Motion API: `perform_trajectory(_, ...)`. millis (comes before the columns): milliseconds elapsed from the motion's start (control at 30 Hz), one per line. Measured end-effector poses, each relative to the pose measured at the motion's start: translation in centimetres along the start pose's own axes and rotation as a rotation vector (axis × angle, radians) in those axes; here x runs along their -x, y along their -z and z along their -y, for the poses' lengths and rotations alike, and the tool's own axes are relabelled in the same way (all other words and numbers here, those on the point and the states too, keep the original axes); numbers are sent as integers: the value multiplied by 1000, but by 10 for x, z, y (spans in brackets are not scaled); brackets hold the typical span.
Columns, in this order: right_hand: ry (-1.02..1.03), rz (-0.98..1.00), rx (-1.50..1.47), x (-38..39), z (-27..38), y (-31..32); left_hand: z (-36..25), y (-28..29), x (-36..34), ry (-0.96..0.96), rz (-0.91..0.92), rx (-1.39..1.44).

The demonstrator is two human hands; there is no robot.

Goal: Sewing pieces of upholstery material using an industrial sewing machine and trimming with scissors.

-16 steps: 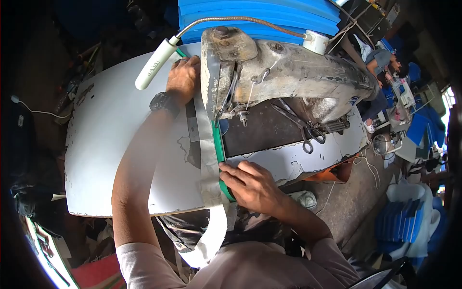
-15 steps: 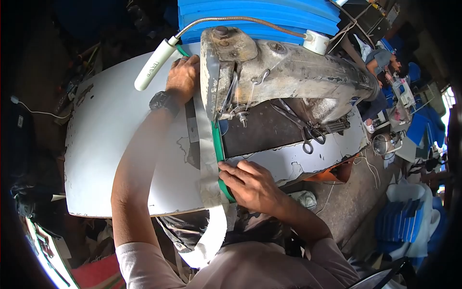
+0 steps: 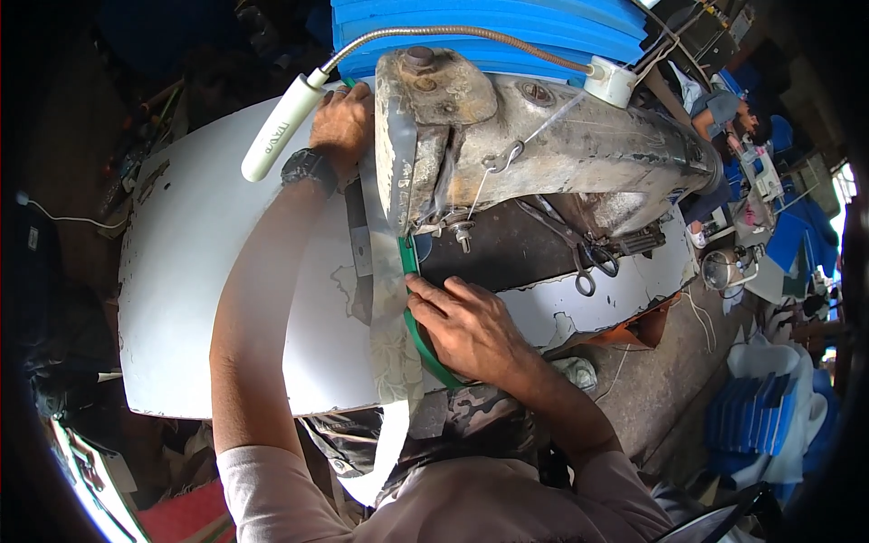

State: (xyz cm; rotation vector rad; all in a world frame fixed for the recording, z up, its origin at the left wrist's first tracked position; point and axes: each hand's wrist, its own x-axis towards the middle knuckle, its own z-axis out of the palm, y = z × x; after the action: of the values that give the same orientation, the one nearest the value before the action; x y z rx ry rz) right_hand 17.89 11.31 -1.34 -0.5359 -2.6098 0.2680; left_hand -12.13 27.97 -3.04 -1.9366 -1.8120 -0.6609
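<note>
A worn sewing machine [image 3: 543, 122] stands on a white tabletop. A green strip [image 3: 411, 260] runs with a pale, translucent band [image 3: 391, 335] past its needle end, and both hang over the table's near edge. My right hand [image 3: 471, 330] holds the green strip just on the near side of the needle area, with its fingers bent and close together. Beyond the machine head, my left hand [image 3: 344, 127], below a dark wristwatch [image 3: 309, 169], grips the strip's far end; the machine partly hides its fingers. Scissors [image 3: 579, 249] lie under the machine arm.
A white lamp [image 3: 282, 128] on a bent gooseneck hangs over the tabletop [image 3: 217, 271]. Blue sheets [image 3: 507, 36] are stacked behind the machine. At the right are another person [image 3: 720, 118], more blue pieces [image 3: 751, 407] and a round metal-rimmed thing [image 3: 721, 269].
My right hand has slid away from me along the green strip, closer to the needle. My left hand has shifted slightly farther back. The view has tilted a little.
</note>
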Motion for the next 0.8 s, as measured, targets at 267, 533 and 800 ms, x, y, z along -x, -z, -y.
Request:
perform_trajectory(267,-48,4,-86,-10,2,-5,-2,46,45,137,-131,3)
perform_trajectory(533,-70,-394,-234,31,19,13,-159,219,296,493,-16,758)
perform_trajectory(800,-332,269,-530,145,116,15,-274,259,421,415,496,674)
